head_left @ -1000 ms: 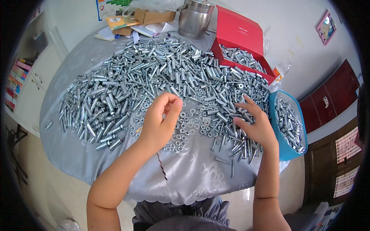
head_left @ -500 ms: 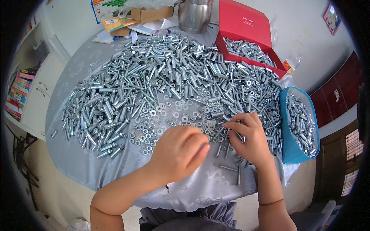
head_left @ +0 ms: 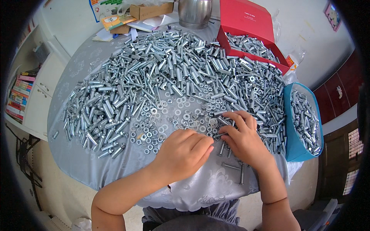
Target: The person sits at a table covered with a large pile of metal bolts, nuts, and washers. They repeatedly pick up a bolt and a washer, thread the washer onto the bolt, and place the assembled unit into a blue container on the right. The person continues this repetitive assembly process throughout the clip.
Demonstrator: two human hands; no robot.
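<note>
My left hand is closed in a loose fist over the near middle of the table, knuckles up; whatever its fingers hold is hidden. To its right, my right hand bends its fingers and thumb around a slim metal bolt at the near edge of the heap, partly covered by the fingers. Loose flat washers and nuts lie in front of and left of my left hand. Two long bolts rest on the cloth below my right hand.
A wide heap of silvery sleeves and bolts covers the grey tablecloth. At the right stand an open red box and a blue bin, both filled with metal parts. A steel pot and a cardboard box are at the back.
My right hand has shifted slightly left and down into the parts, its index finger and thumb closer to the washers. My left hand has moved a little right, still closed.
</note>
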